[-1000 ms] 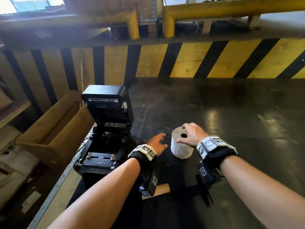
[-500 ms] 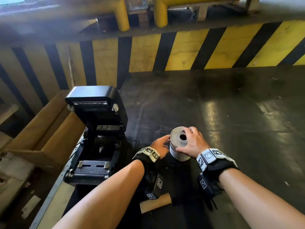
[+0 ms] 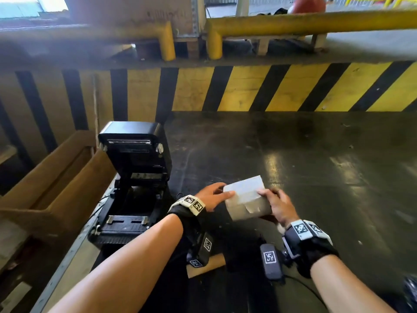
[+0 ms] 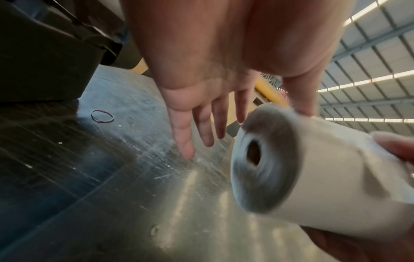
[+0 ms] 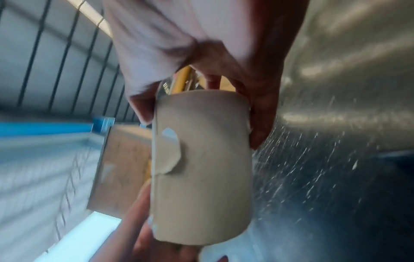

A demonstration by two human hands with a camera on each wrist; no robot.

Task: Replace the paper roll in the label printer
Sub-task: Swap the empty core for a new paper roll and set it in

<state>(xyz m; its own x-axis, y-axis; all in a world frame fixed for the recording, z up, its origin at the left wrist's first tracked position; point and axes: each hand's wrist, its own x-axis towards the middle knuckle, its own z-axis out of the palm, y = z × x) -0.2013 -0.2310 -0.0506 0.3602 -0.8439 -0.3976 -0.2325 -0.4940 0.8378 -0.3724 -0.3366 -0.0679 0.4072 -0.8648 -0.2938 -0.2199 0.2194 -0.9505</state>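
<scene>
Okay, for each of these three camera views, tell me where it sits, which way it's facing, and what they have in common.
Head: worn on the head, looking forward and down at the open label printer, the dark table and both forearms; left hand and right hand hold the paper roll.
Left wrist: under the left hand, looking along its straight fingers at the roll's end and core hole.
Right wrist: under the right hand, facing the roll's side, fingers curled round it.
Shared: all three show the paper roll.

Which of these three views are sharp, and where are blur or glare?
Head view: mostly sharp, glare streaks on the dark floor. Left wrist view: paper roll end smeared. Right wrist view: heavy motion blur on background, right hand smeared.
</scene>
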